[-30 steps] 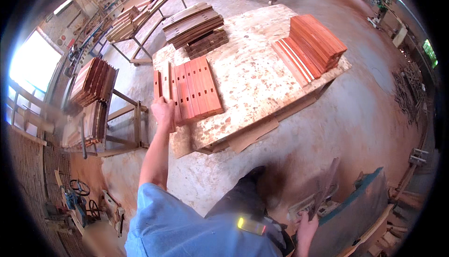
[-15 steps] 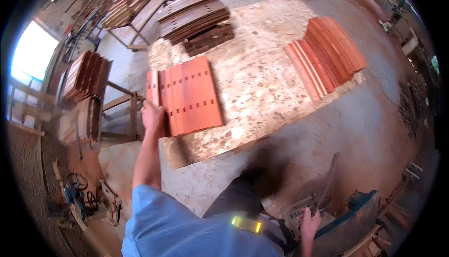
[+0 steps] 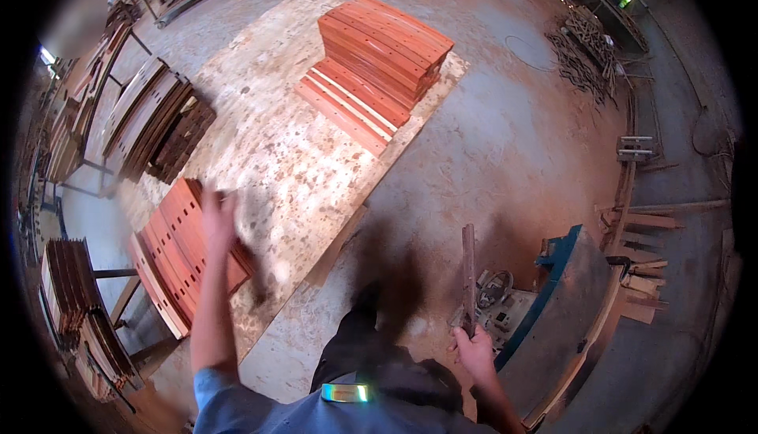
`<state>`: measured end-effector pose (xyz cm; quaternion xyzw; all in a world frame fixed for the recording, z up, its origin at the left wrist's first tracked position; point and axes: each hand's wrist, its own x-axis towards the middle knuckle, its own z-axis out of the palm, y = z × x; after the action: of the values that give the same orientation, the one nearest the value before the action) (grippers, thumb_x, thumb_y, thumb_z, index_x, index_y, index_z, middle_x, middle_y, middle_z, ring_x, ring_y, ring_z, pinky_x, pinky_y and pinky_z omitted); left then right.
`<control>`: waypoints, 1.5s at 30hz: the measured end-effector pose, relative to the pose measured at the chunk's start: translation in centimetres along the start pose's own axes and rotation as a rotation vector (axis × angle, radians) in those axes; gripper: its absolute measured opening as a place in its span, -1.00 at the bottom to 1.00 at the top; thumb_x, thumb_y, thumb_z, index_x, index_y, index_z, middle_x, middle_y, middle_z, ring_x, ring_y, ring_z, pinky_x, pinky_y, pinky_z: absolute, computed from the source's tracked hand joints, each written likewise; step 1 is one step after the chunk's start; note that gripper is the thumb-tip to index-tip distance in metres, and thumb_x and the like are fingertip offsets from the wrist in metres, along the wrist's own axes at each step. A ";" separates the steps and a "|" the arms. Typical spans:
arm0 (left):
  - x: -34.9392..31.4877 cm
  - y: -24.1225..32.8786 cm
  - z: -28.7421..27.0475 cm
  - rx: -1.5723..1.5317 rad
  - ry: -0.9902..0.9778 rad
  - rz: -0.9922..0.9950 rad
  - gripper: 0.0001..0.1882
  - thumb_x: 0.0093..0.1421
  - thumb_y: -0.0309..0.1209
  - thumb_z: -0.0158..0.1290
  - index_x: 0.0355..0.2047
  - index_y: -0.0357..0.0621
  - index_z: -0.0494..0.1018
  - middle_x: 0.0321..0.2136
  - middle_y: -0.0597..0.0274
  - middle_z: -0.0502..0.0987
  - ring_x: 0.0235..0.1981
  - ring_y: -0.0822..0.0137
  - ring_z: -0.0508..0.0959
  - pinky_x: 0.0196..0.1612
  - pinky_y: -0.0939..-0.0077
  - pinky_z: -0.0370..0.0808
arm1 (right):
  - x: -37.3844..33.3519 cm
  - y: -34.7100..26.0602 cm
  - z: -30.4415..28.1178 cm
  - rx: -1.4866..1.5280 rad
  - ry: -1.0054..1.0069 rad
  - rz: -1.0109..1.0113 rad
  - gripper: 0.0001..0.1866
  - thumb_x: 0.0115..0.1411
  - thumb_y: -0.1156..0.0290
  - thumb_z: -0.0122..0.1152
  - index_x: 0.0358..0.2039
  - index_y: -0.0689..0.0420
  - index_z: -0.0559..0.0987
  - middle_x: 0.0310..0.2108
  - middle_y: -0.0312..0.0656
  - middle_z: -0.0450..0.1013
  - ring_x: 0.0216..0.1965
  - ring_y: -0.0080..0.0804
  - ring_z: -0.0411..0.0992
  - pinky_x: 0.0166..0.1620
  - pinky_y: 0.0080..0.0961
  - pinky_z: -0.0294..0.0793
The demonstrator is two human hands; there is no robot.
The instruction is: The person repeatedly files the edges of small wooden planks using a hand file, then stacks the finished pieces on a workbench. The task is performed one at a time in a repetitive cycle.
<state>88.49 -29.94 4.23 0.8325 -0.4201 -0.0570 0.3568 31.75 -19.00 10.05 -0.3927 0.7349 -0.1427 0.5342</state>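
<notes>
In my right hand (image 3: 474, 347) is a narrow, dark brown wooden slat (image 3: 468, 276), gripped near its lower end and pointing away from me. My left hand (image 3: 219, 217) reaches over a row of reddish wooden slats (image 3: 178, 232) with small slots, laid side by side at the near left of the speckled table (image 3: 276, 173). That hand is blurred, so its fingers do not show clearly. One paler slat edges the row on its left. Toward the table's far right side stands a stack of reddish slats (image 3: 387, 43), with several more laid in front of it.
Stacked brownish boards (image 3: 150, 118) stand at the table's left. More slat bundles (image 3: 71, 284) rest on a frame at far left. A machine with a teal edge (image 3: 545, 292) stands by my right arm. Tangled dark scrap (image 3: 584, 51) lies on the floor at far right.
The view has turned to the right. My left hand has gone from the left edge of the slotted slats to their right side. My right hand still holds the dark slat.
</notes>
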 end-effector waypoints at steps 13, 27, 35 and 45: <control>-0.3 23.2 26.7 -0.096 -0.507 -0.336 0.08 0.09 -0.05 0.19 0.30 -0.51 -0.19 0.05 -0.38 0.44 0.05 -0.21 0.51 0.13 0.16 0.42 | -4.7 2.6 -1.2 0.293 0.277 0.216 -0.77 0.29 0.37 0.08 -0.25 0.34 0.45 -0.40 -0.06 0.51 -0.60 -0.40 0.51 -0.69 -0.53 0.43; -10.9 22.9 13.7 -1.566 -0.626 -0.644 -0.70 0.38 -0.31 -0.16 0.02 -0.22 0.30 -0.29 0.08 0.49 -0.36 0.24 0.54 -0.31 0.36 0.55 | -5.0 5.6 -1.1 0.312 0.262 0.112 -0.75 0.29 0.35 0.03 -0.29 0.33 0.47 -0.49 -0.10 0.50 -0.68 -0.44 0.45 -0.70 -0.55 0.38; -17.3 25.9 11.2 -1.831 -0.867 -0.629 -0.55 0.45 0.02 -0.31 0.15 0.10 0.34 -0.35 0.14 0.47 -0.45 0.25 0.47 -0.41 0.38 0.45 | -11.3 12.7 -2.2 0.428 0.258 0.083 -0.80 0.34 0.37 0.02 -0.23 0.28 0.42 -0.35 -0.12 0.52 -0.56 -0.47 0.52 -0.68 -0.54 0.44; -48.1 33.4 9.1 -1.220 -1.399 -0.443 -0.68 0.42 -0.25 -0.17 0.10 -0.04 0.35 -0.39 0.21 0.46 -0.45 0.28 0.49 -0.41 0.39 0.46 | -26.9 30.5 -4.9 0.709 0.510 0.057 -0.73 0.39 0.32 -0.03 -0.07 0.26 0.46 -0.45 -0.22 0.48 -0.57 -0.55 0.44 -0.56 -0.61 0.42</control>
<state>32.11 -12.42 9.04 0.3406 -0.2690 -0.8176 0.3784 17.62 19.46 10.81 -0.1168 0.7593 -0.4639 0.4410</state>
